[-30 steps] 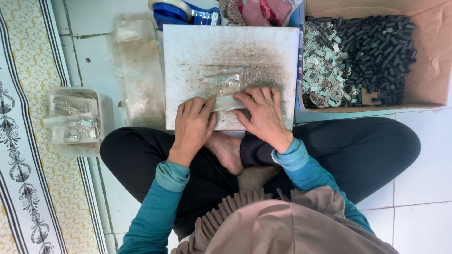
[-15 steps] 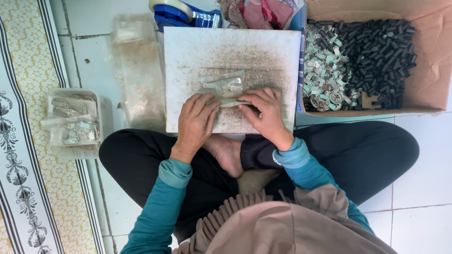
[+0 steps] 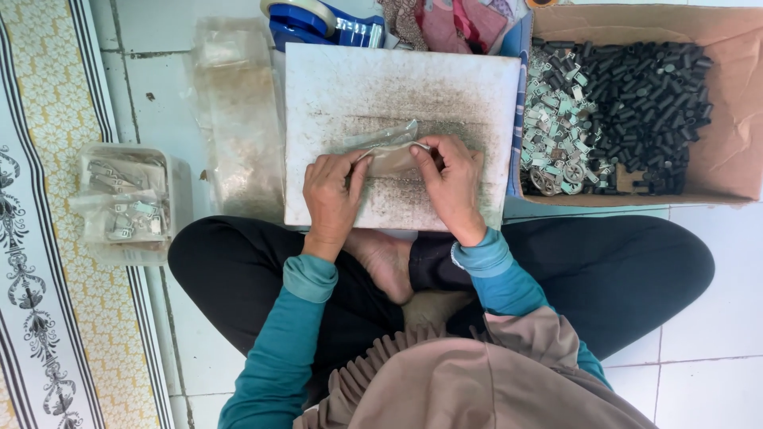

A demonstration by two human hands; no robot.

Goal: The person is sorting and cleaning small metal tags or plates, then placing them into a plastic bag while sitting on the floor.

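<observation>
Teal sleeves (image 3: 298,318), white speckled board (image 3: 381,87), blue tape dispenser (image 3: 306,22), black trousers (image 3: 620,270).

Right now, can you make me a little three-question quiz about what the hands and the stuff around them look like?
1. True or false: both hands pinch the clear plastic bag.
2. What is under the bag: A) white board B) patterned mat C) cardboard box?
3. Which side of the person is the cardboard box on?

Key: 1 true, by left hand and right hand. 2 A. 3 right.

Bright, even daylight, soft shadows, sharp focus, no glare.
</observation>
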